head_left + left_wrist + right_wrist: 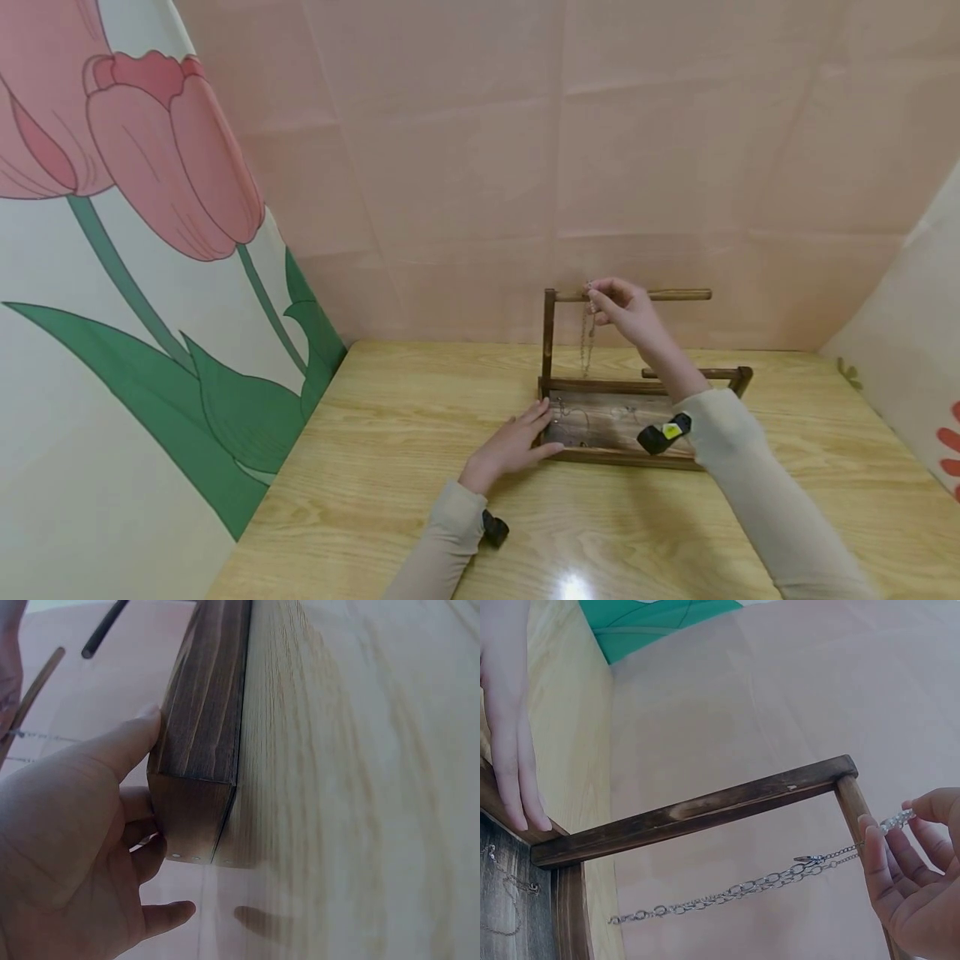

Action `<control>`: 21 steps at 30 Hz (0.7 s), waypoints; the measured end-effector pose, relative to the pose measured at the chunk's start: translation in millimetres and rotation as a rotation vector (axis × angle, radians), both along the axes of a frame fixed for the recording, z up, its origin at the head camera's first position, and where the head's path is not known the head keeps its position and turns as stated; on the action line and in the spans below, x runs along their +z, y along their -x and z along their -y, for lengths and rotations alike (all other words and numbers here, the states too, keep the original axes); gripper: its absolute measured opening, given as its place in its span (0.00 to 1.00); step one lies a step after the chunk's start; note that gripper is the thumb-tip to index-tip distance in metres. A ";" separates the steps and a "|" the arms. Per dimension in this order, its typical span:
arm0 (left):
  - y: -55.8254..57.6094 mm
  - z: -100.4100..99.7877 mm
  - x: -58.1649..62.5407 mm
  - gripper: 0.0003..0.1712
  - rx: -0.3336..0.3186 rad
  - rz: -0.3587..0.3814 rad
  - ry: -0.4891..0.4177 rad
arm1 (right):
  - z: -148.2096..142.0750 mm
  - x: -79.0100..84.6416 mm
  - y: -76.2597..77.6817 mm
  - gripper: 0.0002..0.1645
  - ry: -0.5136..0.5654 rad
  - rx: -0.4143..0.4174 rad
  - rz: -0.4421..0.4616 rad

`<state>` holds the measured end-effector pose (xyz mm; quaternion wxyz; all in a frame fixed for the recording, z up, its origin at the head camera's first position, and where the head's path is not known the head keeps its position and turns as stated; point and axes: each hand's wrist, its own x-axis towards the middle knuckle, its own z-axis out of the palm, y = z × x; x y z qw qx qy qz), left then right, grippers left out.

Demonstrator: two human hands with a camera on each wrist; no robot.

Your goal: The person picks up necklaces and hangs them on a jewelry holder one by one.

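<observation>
My right hand (622, 312) pinched a silver chain (769, 882) at the upper rod (682, 294) of a dark-stained wooden jewelry stand (549, 337), thumb and forefinger on its clear beaded part (896, 820). From my fingertips two strands of silver links hung below the rod, on the right of the tall left post; I could not tell whether the loop went all the way around the rod. My left hand (512, 446) lay open on the left end of the tray (622, 456) at the stand's base, its forefinger and the one beside it straight over the end wall, its thumb at the front wall. More thin chains (510, 881) lay loose on the tray floor, most of them at its left end. A lower rod (693, 374) reached inward from the shorter right post. The stand stood on a pale wood-grain table (420, 400), before a creased pink backdrop (450, 167), with printed tulips (172, 167) on the panel at left. Cream sleeves (750, 467) covered both my forearms.
</observation>
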<state>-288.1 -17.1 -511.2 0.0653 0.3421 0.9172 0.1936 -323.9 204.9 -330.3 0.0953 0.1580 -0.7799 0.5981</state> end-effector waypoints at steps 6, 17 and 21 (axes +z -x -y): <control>-0.5 0.1 0.7 0.43 -0.004 0.001 -0.006 | 1.3 -5.2 0.6 0.25 -0.026 -0.023 0.010; -0.5 0.4 -0.1 0.43 -0.006 0.002 -0.014 | 5.3 -11.8 -5.4 0.26 -0.072 -0.033 0.009; -0.7 1.3 -0.3 0.43 -0.008 0.006 -0.018 | 6.4 -13.0 -6.5 0.26 -0.068 -0.017 0.002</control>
